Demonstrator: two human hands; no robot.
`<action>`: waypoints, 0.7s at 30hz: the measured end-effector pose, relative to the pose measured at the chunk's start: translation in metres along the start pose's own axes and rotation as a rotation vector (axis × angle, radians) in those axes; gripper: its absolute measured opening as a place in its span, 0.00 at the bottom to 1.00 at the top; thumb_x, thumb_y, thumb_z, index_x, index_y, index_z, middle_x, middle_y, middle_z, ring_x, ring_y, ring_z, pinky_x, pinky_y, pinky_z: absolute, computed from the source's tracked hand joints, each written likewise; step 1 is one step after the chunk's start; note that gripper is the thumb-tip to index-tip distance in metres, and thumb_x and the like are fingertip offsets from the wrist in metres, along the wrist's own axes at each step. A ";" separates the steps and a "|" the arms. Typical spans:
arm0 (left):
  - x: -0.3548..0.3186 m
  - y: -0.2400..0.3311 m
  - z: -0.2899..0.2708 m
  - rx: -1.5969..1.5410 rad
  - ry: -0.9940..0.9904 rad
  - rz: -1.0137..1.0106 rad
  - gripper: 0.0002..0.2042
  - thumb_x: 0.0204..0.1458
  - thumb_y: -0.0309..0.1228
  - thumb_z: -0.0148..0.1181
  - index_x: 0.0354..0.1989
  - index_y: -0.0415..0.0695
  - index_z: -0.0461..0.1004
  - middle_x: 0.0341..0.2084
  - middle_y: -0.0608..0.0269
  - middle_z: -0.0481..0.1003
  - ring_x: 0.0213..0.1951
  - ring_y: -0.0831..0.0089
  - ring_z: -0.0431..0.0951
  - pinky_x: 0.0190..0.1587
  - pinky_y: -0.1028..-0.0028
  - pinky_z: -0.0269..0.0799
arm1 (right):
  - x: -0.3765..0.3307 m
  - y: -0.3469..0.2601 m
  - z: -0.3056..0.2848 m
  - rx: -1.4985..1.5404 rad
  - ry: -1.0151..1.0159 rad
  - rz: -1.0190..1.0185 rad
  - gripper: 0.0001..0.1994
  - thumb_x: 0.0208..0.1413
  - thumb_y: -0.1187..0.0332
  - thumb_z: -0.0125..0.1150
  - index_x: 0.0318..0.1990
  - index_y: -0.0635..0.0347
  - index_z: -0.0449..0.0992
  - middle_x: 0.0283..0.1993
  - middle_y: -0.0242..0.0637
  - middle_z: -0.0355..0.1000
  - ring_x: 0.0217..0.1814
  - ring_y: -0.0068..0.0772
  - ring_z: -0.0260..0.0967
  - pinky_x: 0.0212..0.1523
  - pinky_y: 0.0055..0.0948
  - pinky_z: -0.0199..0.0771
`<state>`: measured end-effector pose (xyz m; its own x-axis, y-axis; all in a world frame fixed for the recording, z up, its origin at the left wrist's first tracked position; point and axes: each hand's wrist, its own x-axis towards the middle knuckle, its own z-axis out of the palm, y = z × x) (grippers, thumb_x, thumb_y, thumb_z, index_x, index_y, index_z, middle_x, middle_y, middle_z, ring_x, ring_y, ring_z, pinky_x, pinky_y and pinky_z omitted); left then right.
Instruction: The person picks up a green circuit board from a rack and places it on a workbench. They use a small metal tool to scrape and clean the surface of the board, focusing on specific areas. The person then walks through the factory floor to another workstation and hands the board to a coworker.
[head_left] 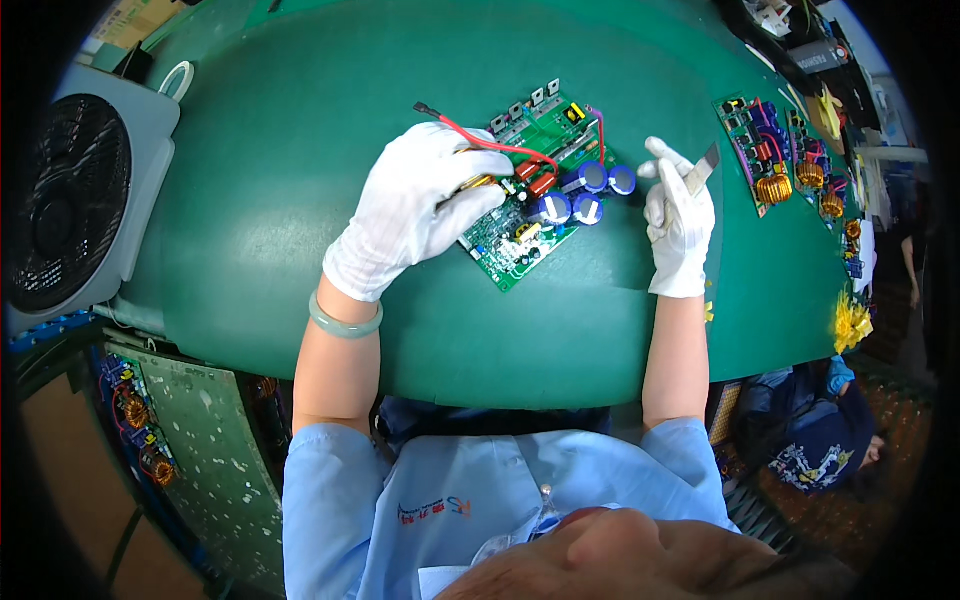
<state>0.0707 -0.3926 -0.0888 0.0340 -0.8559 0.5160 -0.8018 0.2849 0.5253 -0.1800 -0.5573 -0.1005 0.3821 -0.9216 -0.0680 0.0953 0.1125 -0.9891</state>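
Observation:
A green circuit board lies tilted on the table in front of me. Blue capacitors, small red-brown parts and a row of upright metal-tabbed parts stand on it. My gloved left hand is at the board's left side, its fingers closed around a copper-wound coil that is mostly hidden. Over that hand's fingers runs a red wire with a dark end. To the right of the board, my gloved right hand holds a flat metal blade pointing up and away, clear of the board.
A grey fan stands at the left. Similar boards with coils lie at the right edge of the green table. A yellow tufted thing hangs there. Another person is at the lower right. Below left, more boards sit beside a speckled green panel.

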 end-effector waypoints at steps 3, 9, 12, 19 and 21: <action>-0.004 0.000 0.003 0.023 -0.086 -0.022 0.15 0.40 0.23 0.68 0.40 0.48 0.77 0.45 0.55 0.76 0.41 0.53 0.75 0.45 0.62 0.72 | 0.003 0.002 0.000 -0.011 0.056 -0.017 0.15 0.62 0.65 0.60 0.53 0.63 0.76 0.33 0.31 0.75 0.17 0.11 0.52 0.15 0.14 0.46; -0.010 0.006 0.009 0.111 -0.081 -0.096 0.19 0.38 0.24 0.71 0.41 0.49 0.75 0.43 0.57 0.74 0.42 0.57 0.75 0.42 0.65 0.74 | 0.004 0.003 -0.001 -0.016 0.082 0.019 0.15 0.62 0.64 0.60 0.53 0.59 0.76 0.32 0.29 0.74 0.16 0.11 0.52 0.15 0.15 0.44; -0.009 0.003 0.004 -0.014 -0.089 -0.205 0.19 0.39 0.25 0.72 0.41 0.49 0.74 0.40 0.58 0.74 0.41 0.59 0.76 0.44 0.67 0.75 | 0.004 0.001 -0.001 -0.016 0.107 0.027 0.15 0.63 0.64 0.60 0.53 0.58 0.76 0.31 0.27 0.74 0.16 0.11 0.52 0.14 0.14 0.44; -0.006 -0.008 -0.013 -0.855 0.126 -0.831 0.14 0.57 0.33 0.62 0.49 0.44 0.71 0.40 0.61 0.76 0.38 0.74 0.79 0.41 0.69 0.80 | 0.006 0.000 -0.003 -0.017 0.104 0.052 0.14 0.63 0.63 0.60 0.53 0.57 0.76 0.31 0.25 0.73 0.16 0.10 0.52 0.13 0.14 0.44; -0.011 -0.007 0.000 -1.464 0.513 -0.894 0.17 0.63 0.38 0.53 0.56 0.44 0.69 0.44 0.59 0.76 0.43 0.71 0.79 0.45 0.65 0.81 | 0.005 0.001 -0.003 -0.028 0.080 0.048 0.15 0.63 0.63 0.60 0.53 0.57 0.76 0.31 0.25 0.73 0.16 0.10 0.52 0.13 0.14 0.44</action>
<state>0.0757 -0.3848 -0.0981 0.5098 -0.8246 -0.2451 0.6814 0.2132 0.7001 -0.1812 -0.5629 -0.1019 0.3107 -0.9423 -0.1245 0.0525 0.1478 -0.9876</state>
